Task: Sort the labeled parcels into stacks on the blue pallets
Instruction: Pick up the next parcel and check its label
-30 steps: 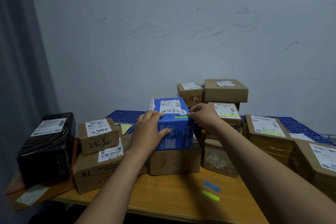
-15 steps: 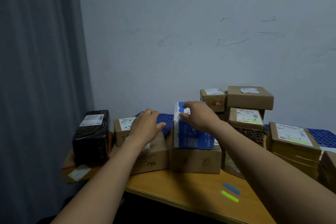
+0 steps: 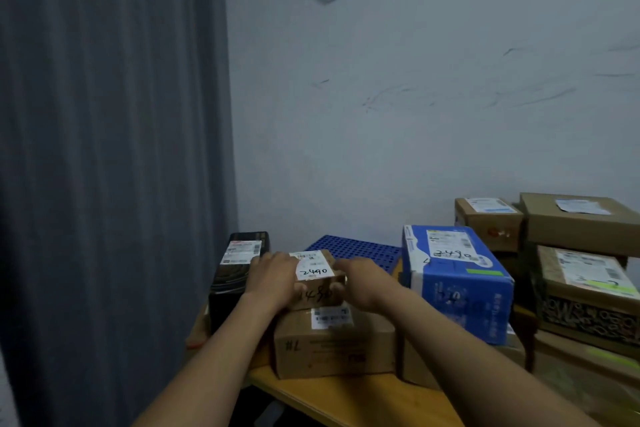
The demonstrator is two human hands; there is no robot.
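Observation:
A small brown parcel with a white label marked 2490 sits on top of a larger brown box marked #7. My left hand presses against its left side and my right hand wraps its right side, so both hands grip it. To the right stands a blue parcel, also labelled 2490, resting on a brown box with no hand on it. The blue pallet shows behind the small parcel.
A black parcel stands at the left table end beside a grey curtain. Several brown labelled boxes are stacked at the right. The wooden table edge runs along the front.
Both hands left the blue parcel and moved left onto the small brown 2490 parcel. The camera view swung left and up.

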